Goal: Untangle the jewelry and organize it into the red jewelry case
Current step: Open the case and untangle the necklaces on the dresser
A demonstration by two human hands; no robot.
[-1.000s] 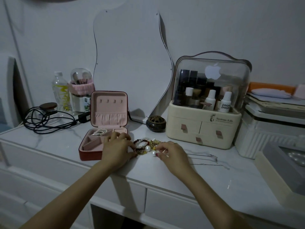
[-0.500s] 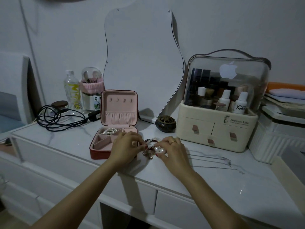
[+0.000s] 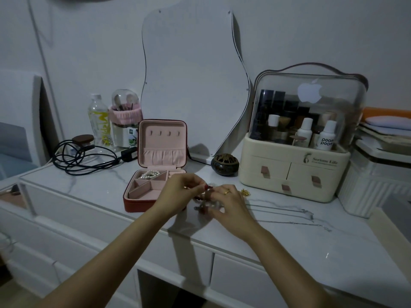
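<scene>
While both hands meet over the marble desktop (image 3: 111,181), the grip sits just right of the red jewelry case (image 3: 142,202). Left hand (image 3: 178,194) has fingers curled, pinching part of the jewelry tangle (image 3: 205,204) at its top. Right hand (image 3: 229,203) has fingers curled down onto the same tangle from the other side; gold ring (image 3: 227,192) on one finger. The tangle is blurred: dark red beads and some pale pieces are visible, and I can't tell individual strands apart or whether it's lifted off the desktop.

Case is open, lid upright, pink lining, directly left of the grip and partly behind the left hand. Pearl strand (image 3: 149,174) lies in its far-left compartment; the near compartments show bare pink lining.

Small gold piece (image 3: 244,192) on the desktop just right of the right hand. Thin silver chains (image 3: 289,213) run away to the right of the grip, well apart from the case.

Beyond the grip: dark round incense pot (image 3: 224,163), and right of that a cream cosmetics organizer (image 3: 295,152) with clear cover. Far left of the grip: coiled black cable (image 3: 84,157), clear bottle (image 3: 97,121), brush holder (image 3: 125,121). Wavy mirror (image 3: 193,81) leans on the wall behind the case
</scene>
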